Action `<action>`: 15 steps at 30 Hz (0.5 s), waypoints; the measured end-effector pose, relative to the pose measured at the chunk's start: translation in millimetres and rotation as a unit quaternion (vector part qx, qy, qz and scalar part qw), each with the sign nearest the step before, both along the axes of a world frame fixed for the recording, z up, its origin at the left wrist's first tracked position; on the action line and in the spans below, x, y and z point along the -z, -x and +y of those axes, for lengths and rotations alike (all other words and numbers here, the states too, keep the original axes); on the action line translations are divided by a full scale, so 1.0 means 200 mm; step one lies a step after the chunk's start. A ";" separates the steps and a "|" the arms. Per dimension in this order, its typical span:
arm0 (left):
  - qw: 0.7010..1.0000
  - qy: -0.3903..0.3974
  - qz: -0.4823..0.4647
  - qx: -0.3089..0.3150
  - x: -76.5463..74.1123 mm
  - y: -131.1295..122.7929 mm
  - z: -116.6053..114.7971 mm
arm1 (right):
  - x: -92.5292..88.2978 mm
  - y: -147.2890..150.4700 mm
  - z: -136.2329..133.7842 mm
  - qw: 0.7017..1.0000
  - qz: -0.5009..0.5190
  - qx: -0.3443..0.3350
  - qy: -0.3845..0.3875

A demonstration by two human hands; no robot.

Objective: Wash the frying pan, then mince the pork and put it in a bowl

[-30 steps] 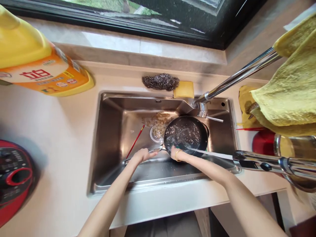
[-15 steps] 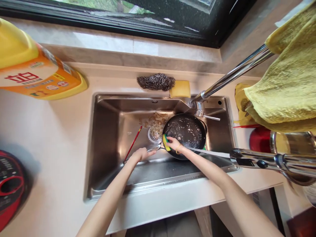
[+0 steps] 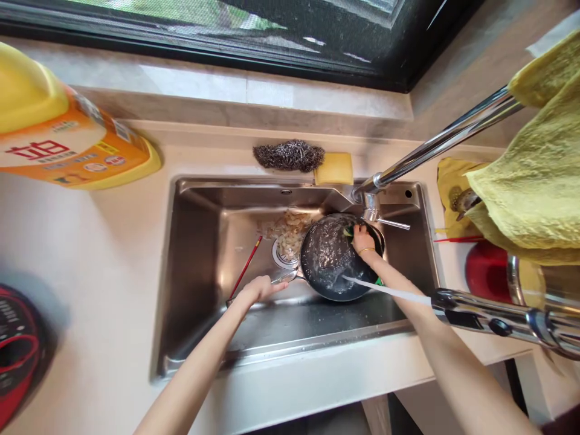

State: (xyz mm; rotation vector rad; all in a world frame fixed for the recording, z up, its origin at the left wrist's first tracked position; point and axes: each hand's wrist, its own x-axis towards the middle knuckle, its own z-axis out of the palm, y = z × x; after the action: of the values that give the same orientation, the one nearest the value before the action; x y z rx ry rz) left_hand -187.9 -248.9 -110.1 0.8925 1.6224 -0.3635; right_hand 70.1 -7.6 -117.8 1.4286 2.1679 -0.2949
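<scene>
**Pan scrub in steel sink**

Round black frying pan (image 3: 333, 260) sits in the stainless steel sink (image 3: 199, 254), right of the drain, wet and sudsy. Left hand (image 3: 260, 288) closed around the pan's metal handle (image 3: 283, 277). Right hand (image 3: 362, 240) at the pan's far rim, fingers curled down on a green-yellow sponge (image 3: 348, 231), mostly hidden. Thin water stream (image 3: 385, 290) from the chrome sprayer (image 3: 493, 311) hits the pan. Red chopstick (image 3: 245, 268) and pale food scraps (image 3: 290, 229) lie by the drain. Steel wool scourer (image 3: 289, 156) on the ledge.
</scene>
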 end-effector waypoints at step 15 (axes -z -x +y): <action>0.790 0.162 -0.467 -0.363 -0.48 -0.05 -0.12 | -0.29 0.11 -0.40 0.960 0.268 0.016 0.073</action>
State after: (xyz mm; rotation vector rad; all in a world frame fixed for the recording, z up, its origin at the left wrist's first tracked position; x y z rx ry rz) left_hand -178.7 -272.1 -15.0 0.0557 0.8043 0.3218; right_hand 47.5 -88.2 -59.2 1.4160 2.4720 -0.9280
